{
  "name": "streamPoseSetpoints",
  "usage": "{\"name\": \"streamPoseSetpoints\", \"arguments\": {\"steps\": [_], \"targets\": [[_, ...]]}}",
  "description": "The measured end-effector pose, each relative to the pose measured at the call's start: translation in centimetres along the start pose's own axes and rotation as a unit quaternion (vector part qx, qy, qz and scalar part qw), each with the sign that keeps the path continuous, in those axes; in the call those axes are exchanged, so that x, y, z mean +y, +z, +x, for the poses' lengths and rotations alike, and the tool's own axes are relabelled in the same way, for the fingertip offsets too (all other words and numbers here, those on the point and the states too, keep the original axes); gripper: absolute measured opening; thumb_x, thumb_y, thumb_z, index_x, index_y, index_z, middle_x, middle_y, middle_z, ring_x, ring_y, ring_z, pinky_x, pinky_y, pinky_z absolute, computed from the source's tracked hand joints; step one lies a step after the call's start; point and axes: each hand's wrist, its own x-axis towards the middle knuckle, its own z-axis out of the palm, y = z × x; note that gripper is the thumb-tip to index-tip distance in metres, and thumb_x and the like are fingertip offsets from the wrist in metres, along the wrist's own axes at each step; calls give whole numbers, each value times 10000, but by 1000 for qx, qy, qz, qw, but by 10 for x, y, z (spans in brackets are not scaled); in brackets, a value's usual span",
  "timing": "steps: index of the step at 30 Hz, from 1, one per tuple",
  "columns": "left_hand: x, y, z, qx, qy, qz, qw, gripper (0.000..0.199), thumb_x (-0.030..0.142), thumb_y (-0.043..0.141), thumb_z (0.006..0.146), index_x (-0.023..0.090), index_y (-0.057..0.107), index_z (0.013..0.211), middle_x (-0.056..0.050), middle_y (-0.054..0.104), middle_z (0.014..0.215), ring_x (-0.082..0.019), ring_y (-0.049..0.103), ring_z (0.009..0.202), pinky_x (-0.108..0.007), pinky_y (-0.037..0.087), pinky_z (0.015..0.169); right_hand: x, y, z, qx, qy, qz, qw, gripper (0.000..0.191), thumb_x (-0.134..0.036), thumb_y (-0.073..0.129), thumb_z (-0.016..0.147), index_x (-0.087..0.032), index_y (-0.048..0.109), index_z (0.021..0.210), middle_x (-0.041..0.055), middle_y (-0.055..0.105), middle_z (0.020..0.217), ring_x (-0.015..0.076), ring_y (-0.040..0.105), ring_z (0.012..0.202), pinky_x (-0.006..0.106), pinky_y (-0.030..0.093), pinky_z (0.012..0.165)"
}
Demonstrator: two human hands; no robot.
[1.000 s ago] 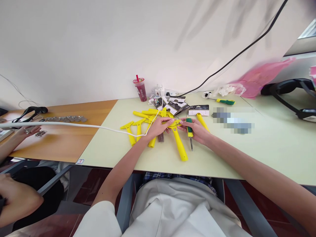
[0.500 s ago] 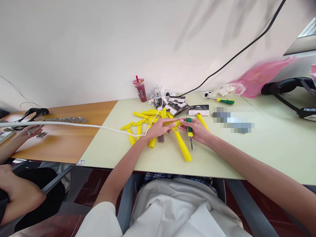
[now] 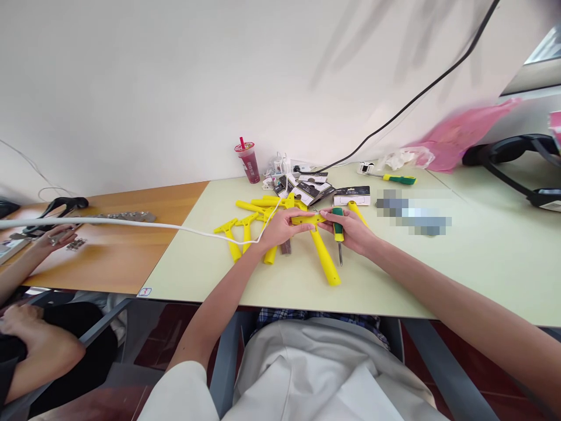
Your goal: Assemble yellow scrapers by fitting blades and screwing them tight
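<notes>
My left hand (image 3: 280, 227) grips the head of a yellow scraper (image 3: 325, 257) between thumb and fingers. The scraper's handle points toward me over the table. My right hand (image 3: 353, 229) holds a green and yellow screwdriver (image 3: 338, 225) against its fingers, its metal tip pointing down toward me. Its thumb and forefinger pinch at the right end of the scraper head; whether a small part is between them I cannot make out. More yellow scrapers (image 3: 228, 229) lie in a pile left of and behind my hands. Another yellow handle (image 3: 357, 211) shows beyond my right hand.
Black and white cards (image 3: 352, 195) lie behind my hands near a power strip. A drink cup (image 3: 248, 162) stands by the wall. Another screwdriver (image 3: 400, 179) lies back right. A white cable (image 3: 210, 233) crosses my left wrist. At left, a co-worker's hand (image 3: 55, 238) is over the brown table.
My left forefinger and thumb have spread a little, showing more of the scraper head. The scraper and screwdriver stay in almost the same place.
</notes>
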Motion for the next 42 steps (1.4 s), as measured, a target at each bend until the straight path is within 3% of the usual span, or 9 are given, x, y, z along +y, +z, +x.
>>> {"name": "streamPoseSetpoints", "arguments": {"steps": [7,13,19,21,24,30,34,39,42], "targets": [[-2,5,0,31,-56,-64,996,627,635,945,882,218,879,1346,-117,842,1365,-277,833,1082,-384,670,946,0,2,-2,0,-6,-7,1000,215,-186,1047,797,-189,851,887,35,836,920,123,820,828,163,725,860],[1,2,-1,19,-138,-148,979,661,668,964,845,145,902,1245,-116,878,959,-247,860,787,-398,733,830,0,-1,-2,-25,-37,-26,999,256,-261,1069,779,-197,860,912,74,863,1042,147,816,916,182,727,883],[5,1,0,43,-153,-182,970,629,594,1042,767,137,919,1183,-107,870,913,-198,822,709,-360,713,789,1,-2,-3,-39,-62,-40,996,416,-425,1105,728,-217,855,988,57,842,1045,143,782,874,211,718,807],[6,3,1,61,-153,-185,969,612,570,1062,739,146,923,1157,-103,876,954,-189,818,704,-353,707,783,1,-1,-4,-31,-67,-51,996,496,-538,1101,705,-220,840,982,49,818,989,141,750,833,179,641,611],[8,5,3,92,-148,-190,966,586,553,1074,718,155,925,1120,-94,876,960,-183,812,696,-340,697,763,-2,1,-6,-11,-52,-70,996,580,-651,1091,659,-213,789,891,83,806,994,168,725,888,150,392,386],[9,4,3,129,-125,-194,965,605,606,1052,719,149,924,1094,-83,855,876,-181,794,673,-343,692,757,-7,5,-13,-58,-11,-111,992,618,-701,1057,688,-174,800,882,59,743,886,58,403,574,167,279,340],[11,4,1,124,-113,-171,971,569,600,1028,757,169,929,1115,-64,840,819,-187,796,682,-330,677,750,-8,9,-19,-90,2,-104,991,537,-568,1084,710,-190,737,868,15,757,862,19,275,496,188,260,353],[16,7,-2,118,-94,-152,977,529,591,1004,795,186,936,1130,-55,836,809,-174,786,659,-308,657,734,-10,13,-23,-97,-18,-112,989,495,-467,1102,666,-196,749,882,43,828,979,4,306,459,208,258,355],[18,8,-3,115,-88,-152,978,537,614,1002,785,191,938,1111,-60,842,820,-185,794,667,-315,662,724,-11,15,-26,-95,-37,-123,987,475,-485,1083,679,-204,763,891,25,798,863,21,307,442,232,250,351]]}}
